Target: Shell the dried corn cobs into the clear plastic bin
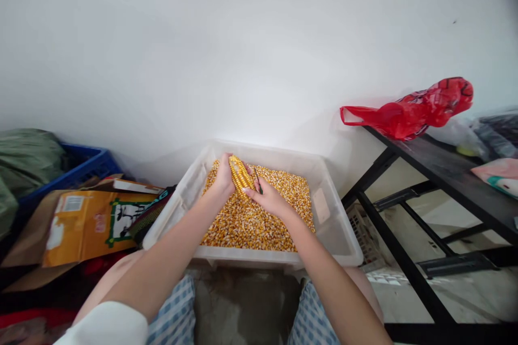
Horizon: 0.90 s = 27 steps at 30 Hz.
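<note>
An ear of corn [242,175] with yellow kernels is held tilted over a translucent plastic tub [251,254]. My left hand [225,173] is closed around its left side near the upper end. My right hand [268,197] grips a thin dark tool [258,178] that stands up between the fingers; its exact kind is too small to make out. The right thumb presses on the lower end of the ear. Loose corn kernels [254,226] cover the tub's floor below both hands. The tub sits at my knees.
A white wall [259,54] rises behind the tub. To the right stands a black-framed table [449,172] with a red plastic bag [413,110] at its corner. On the left are an orange cardboard box [89,221] and a blue crate [91,164].
</note>
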### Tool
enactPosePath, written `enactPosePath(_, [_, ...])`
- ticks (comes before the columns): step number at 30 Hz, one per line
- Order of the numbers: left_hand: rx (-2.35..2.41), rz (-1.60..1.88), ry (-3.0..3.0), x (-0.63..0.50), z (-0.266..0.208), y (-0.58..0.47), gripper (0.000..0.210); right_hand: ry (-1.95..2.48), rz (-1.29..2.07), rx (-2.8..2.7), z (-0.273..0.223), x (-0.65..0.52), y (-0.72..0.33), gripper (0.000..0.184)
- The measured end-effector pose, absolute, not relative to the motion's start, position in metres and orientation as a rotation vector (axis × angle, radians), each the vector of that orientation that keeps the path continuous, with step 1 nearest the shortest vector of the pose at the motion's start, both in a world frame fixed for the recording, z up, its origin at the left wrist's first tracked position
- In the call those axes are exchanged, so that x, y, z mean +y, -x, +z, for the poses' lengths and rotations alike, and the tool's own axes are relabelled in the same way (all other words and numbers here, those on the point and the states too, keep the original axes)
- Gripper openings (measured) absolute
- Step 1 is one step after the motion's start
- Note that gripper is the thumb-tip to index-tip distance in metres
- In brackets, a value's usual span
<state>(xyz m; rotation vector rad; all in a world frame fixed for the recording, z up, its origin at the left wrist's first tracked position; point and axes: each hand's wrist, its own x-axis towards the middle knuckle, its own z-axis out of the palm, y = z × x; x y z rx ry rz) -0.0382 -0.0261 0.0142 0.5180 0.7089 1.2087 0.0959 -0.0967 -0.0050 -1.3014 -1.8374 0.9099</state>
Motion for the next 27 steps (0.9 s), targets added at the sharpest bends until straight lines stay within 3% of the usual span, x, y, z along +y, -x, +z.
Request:
enactPosePath(15, [0.753, 1.153, -0.895, -0.045, 0.015, 0.012, 0.029, 1.198, 1.206, -1.314, 0.005, -0.096, -0.087, 0.049])
enactPosePath(27, [0.816, 1.251, -0.795, -0.026, 0.013, 0.031, 0.039, 1.134, 1.274, -1.328, -0.005, -0.094, -0.089, 0.038])
